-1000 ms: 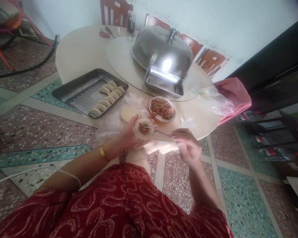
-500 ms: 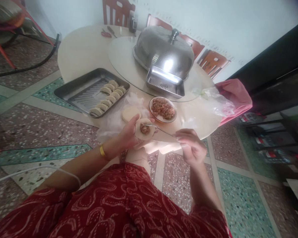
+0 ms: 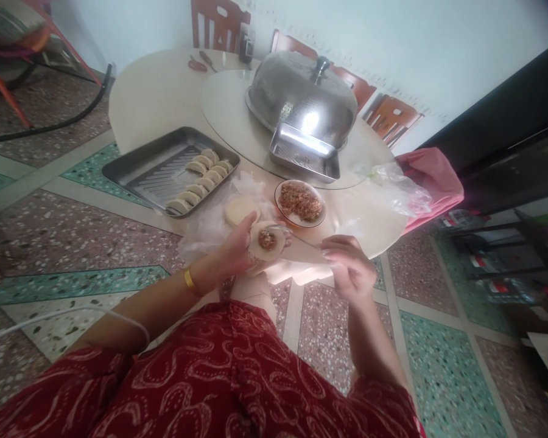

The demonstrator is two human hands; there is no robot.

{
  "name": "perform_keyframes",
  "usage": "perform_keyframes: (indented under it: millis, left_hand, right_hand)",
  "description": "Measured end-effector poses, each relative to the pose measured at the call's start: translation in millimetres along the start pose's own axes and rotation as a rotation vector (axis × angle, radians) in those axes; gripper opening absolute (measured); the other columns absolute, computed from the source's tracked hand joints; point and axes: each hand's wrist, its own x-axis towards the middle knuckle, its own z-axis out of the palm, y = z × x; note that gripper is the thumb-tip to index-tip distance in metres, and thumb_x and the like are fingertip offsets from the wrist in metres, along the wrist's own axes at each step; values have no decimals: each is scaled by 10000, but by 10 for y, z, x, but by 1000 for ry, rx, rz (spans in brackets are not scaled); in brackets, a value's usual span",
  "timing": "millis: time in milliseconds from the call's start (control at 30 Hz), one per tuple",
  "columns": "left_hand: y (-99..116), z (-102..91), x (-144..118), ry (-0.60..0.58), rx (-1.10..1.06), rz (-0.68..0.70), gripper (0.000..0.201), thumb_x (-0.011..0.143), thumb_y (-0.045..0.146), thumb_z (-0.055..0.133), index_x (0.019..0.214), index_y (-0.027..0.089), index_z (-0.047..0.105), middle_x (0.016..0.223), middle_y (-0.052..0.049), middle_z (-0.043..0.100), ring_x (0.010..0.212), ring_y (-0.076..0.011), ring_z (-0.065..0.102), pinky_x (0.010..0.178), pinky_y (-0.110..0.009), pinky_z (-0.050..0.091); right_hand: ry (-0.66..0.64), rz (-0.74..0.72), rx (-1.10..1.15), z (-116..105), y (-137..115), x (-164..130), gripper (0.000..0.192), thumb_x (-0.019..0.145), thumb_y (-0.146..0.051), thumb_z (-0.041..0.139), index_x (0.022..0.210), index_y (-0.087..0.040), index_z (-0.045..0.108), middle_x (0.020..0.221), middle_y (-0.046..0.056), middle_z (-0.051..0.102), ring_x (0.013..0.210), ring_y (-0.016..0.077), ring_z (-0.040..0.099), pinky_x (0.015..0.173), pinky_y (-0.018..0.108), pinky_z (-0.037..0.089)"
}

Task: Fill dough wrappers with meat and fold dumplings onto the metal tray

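Holding a round dumpling wrapper [image 3: 265,241] in my left hand [image 3: 234,248], I am cupping it flat on the fingers, and a small heap of minced filling [image 3: 267,238] is sitting in its middle. My left grip is curled under the wrapper, with the thumb resting on its near edge. My right hand [image 3: 348,267] is pinching the handle of a thin metal spoon [image 3: 296,237], fingers pressed together around it (the handle end is hidden inside them). The spoon tip is lying just at the far edge of the wrapper, between it and the bowl. Both hands are hovering over the near edge of the round counter [image 3: 164,91].

Just beyond the wrapper, a bowl of filling [image 3: 300,202] is standing on the counter. A stack of fresh wrappers [image 3: 238,210] is lying beside it on thin plastic. To the left, a metal tray [image 3: 137,167] is carrying two rows of folded dumplings [image 3: 203,176]. Farther back, a steel dome cover [image 3: 301,97] is sitting on the turntable, and a second small tray [image 3: 304,155] is leaning against it. A clear plastic bag [image 3: 397,185] is lying at the right edge.
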Motion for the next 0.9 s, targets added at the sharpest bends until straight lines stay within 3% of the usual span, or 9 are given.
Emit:
perform_keyframes:
  millis: [167,567,700,900]
  left_hand:
    - [-1,-24,9,-24,-53,54,595,1012,495,251,1159,54,623,886,-152,722,843,-242,697,850,-356,541]
    - [9,-45,8,-42,-62,52,600,1012,493,246,1100,53,644,868,-156,713,882,-252,697,855,-359,541]
    - [36,-38,-2,-19,-75,72,603,1015,487,242,1160,38,616,878,-155,719,889,-264,699,853,-376,543]
    - [90,-49,13,-61,-34,40,604,1008,520,235,1147,78,623,917,-153,724,929,-263,704,898,-408,538]
  right_hand:
    - [103,138,36,92,-16,-80,272,924,-154,549,1120,-301,668,940,48,732,927,229,658,751,409,562]
    - [92,155,78,166,3,-49,292,914,-126,561,1118,-299,681,935,39,720,941,218,651,780,394,548]
    - [128,151,104,84,-9,-66,283,915,-137,566,1111,-306,681,955,35,737,948,224,671,788,418,559]
    - [-102,-1,91,-98,-100,13,277,944,-186,546,1153,-331,655,940,13,767,881,207,698,739,413,591]
